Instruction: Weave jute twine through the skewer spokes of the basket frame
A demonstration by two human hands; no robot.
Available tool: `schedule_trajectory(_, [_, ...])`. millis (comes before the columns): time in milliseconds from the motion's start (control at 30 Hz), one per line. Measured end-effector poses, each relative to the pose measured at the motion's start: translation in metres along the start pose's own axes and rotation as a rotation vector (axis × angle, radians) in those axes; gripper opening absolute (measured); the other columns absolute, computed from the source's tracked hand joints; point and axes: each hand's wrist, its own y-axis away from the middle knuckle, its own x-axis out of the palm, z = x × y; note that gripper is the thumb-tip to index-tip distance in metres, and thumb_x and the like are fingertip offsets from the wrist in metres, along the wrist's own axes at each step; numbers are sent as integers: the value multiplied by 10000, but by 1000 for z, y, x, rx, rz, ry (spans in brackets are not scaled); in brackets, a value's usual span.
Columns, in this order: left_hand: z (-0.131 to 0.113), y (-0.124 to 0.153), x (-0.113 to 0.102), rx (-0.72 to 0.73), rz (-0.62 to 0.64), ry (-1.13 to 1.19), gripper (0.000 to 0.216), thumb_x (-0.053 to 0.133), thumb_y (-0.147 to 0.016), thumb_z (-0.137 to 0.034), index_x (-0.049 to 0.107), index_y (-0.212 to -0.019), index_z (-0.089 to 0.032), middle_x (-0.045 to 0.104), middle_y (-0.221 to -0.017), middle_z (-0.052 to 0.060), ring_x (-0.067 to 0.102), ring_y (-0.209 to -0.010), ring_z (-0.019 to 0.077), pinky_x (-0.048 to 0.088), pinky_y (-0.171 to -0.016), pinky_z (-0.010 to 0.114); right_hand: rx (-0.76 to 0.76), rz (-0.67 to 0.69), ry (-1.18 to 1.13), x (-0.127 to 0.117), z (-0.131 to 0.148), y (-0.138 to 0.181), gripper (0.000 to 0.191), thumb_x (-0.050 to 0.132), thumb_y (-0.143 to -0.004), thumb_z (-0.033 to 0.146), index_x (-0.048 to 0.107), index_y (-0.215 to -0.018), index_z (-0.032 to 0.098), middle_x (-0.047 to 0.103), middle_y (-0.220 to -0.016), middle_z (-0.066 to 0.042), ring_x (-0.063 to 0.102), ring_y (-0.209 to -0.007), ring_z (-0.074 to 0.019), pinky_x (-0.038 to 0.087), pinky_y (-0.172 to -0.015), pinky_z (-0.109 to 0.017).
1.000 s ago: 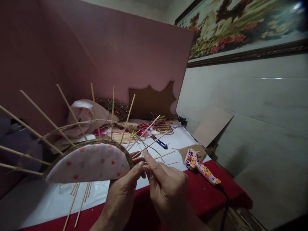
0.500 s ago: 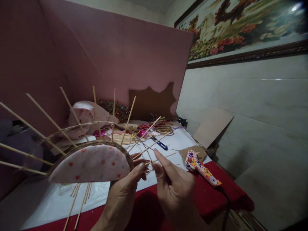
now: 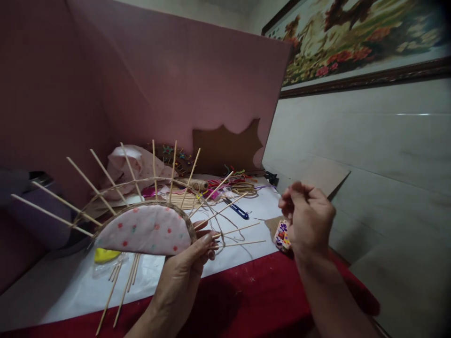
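My left hand (image 3: 190,263) grips the right edge of a round base covered in pink dotted fabric (image 3: 144,231), held tilted above the table. Several thin wooden sticks (image 3: 88,180) fan out from its rim, with jute twine (image 3: 141,180) wound across them. My right hand (image 3: 308,217) is raised to the right, away from the base, fingers pinched together. A thin strand of twine seems to run from it toward the base, but it is too faint to be sure.
A white sheet (image 3: 246,211) covers the table over a red cloth (image 3: 253,295). On it lie loose sticks (image 3: 120,291), a floral-patterned glue gun (image 3: 281,234), a blue tool (image 3: 235,209), coloured cords (image 3: 232,180) and a twine spool (image 3: 197,184). Pink boards (image 3: 176,84) stand behind.
My right hand left the sticks beside the base and pulled up and to the right. The base and left hand shifted slightly right. A yellow item now shows under the base.
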Motion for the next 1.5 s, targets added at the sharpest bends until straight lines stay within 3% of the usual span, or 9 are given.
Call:
schedule_trajectory(200, [0,-2,1,7,3,-24,396,739,-590,-92,596,-960,-91,693,-742,86,623,-605,128,475,-512,188,390,189,-236,24,-33,-23,430,660,-665,521,370,-676,204,407,-503,104,331,-340,-21,159,-307,-122])
schedule_trajectory(333, [1,-4,0,-2,-14,-24,400,730,-595,-85,597,-971,-96,690,-745,83,621,-603,128,478,-507,190,482,297,-194,28,-55,-1,486,567,-702,610,336,-605,192,365,-466,101,250,-320,-8,117,-317,-138])
schedule_trajectory(467, [1,-3,-2,-23,-6,-4,362,706,-633,-82,589,-975,-100,683,-770,87,626,-628,131,490,-537,204,496,385,-88,27,-58,11,464,674,-626,558,443,-580,158,424,-484,69,286,-362,-21,116,-345,-158])
schedule_trajectory(567, [2,-4,-3,-21,-4,-3,355,689,-651,-75,580,-989,-93,683,-773,93,627,-624,130,491,-537,206,560,627,-70,26,-54,11,388,718,-614,496,601,-693,135,599,-683,-17,503,-571,-86,321,-455,-179])
schedule_trajectory(667, [2,-5,-3,-24,-3,3,367,690,-645,-67,581,-994,-82,686,-765,96,624,-607,126,493,-537,203,645,968,-139,22,-52,12,439,566,-754,552,664,-792,125,651,-840,-81,578,-793,-149,413,-690,-256])
schedule_trajectory(767, [1,-6,-3,-31,-15,6,371,707,-626,-68,600,-982,-77,692,-776,97,630,-626,128,498,-552,196,709,1172,-202,16,-53,11,522,475,-797,594,667,-775,108,594,-659,-43,546,-631,-116,413,-646,-259])
schedule_trajectory(933, [1,-5,-3,-56,-13,-6,302,739,-601,-104,651,-885,-53,694,-758,104,625,-623,124,495,-545,182,754,1175,-298,10,-55,7,314,678,-722,409,549,-625,140,471,-632,26,457,-559,-78,441,-582,-243])
schedule_trajectory(1333, [4,-4,-7,-66,26,18,269,756,-581,-118,675,-826,-45,692,-747,111,616,-634,133,489,-543,197,770,1137,-387,11,-54,6,317,694,-708,376,494,-616,149,461,-648,29,447,-505,-60,448,-493,-210])
schedule_trajectory(1500, [3,-4,-6,-57,32,12,378,744,-604,-117,627,-959,-62,695,-763,106,625,-624,136,487,-548,201,793,1226,-373,11,-54,4,309,634,-763,388,497,-633,144,380,-534,62,237,-368,-19,174,-307,-152])
